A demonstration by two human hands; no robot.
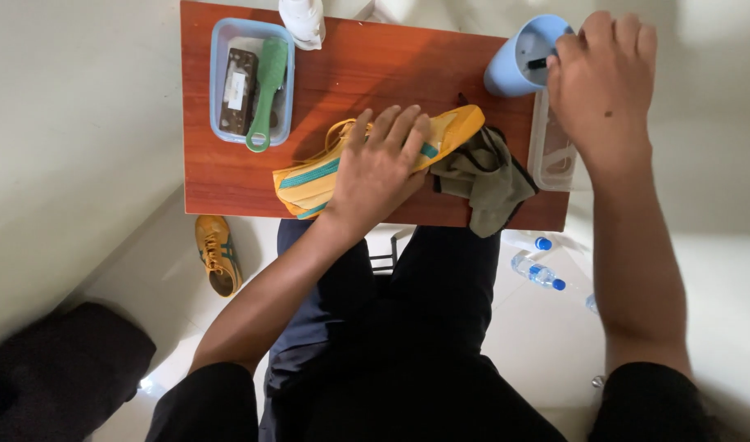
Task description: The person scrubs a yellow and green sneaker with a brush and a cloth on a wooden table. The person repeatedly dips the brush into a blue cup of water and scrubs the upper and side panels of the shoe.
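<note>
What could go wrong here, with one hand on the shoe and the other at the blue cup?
1. The blue cup is tilted near the table's back edge; the right hand might tip it over.
2. The yellow shoe lies close to the front edge under the left hand; a push may slide it off.

Single head-worn view, looking steeply down from above the seated person onto the small reddish worktop (227,184), close enough that forearms, lap and surrounding pale floor (547,344) fill the lower frame.
</note>
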